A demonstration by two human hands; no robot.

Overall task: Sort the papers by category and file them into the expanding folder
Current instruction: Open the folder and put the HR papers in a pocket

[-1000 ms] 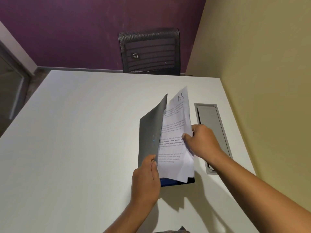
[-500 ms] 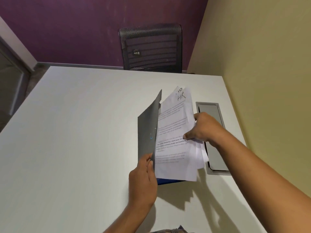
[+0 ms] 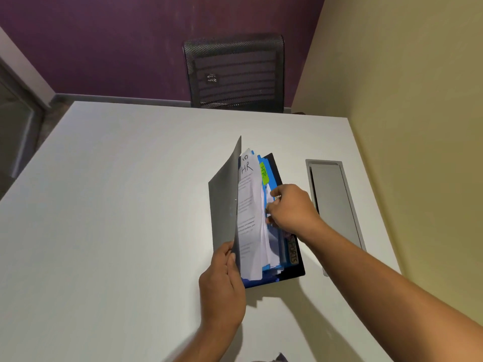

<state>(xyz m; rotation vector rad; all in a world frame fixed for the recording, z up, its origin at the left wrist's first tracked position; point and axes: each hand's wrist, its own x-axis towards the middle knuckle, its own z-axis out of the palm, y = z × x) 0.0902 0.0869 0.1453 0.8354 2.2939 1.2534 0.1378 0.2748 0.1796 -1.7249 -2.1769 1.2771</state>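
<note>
Counter (image 3: 117,205), white, fills the lower frame. Left of centre, the left hand (image 3: 222,280) pinches the bottom edge of the grey front cover (image 3: 224,210) and holds it near upright. That leaves the expanding folder (image 3: 294,271) gaping open at centre frame, its black back flat on the counter. Just right of the cover stands a sheet hand-marked HR (image 3: 249,205), with more white sheets (image 3: 266,246) behind it, then blue dividers (image 3: 275,239). A green tab (image 3: 264,174) reading HR sits beside the sheet's top, so the category matches, by my reading. The right hand (image 3: 292,210) comes in from the right, fingers curled onto the right edges of the white sheets at mid-height. Step in hand, as I judge it: seating the papers in the HR pocket. To do it well, hold the cover wide and slide the sheets in square until they bottom out, letting none slip behind the next divider. The lower edges look ragged, so squaring them up would help. Hard to make out: the right fingertips are buried among the sheets, so which sheet they hold is unclear. The lower tab (image 3: 292,253) shows only "PORTS", its start covered by the wrist. Printed text is too small to read. Far right, a grey recessed cable hatch (image 3: 334,205) is set into the counter.
</note>
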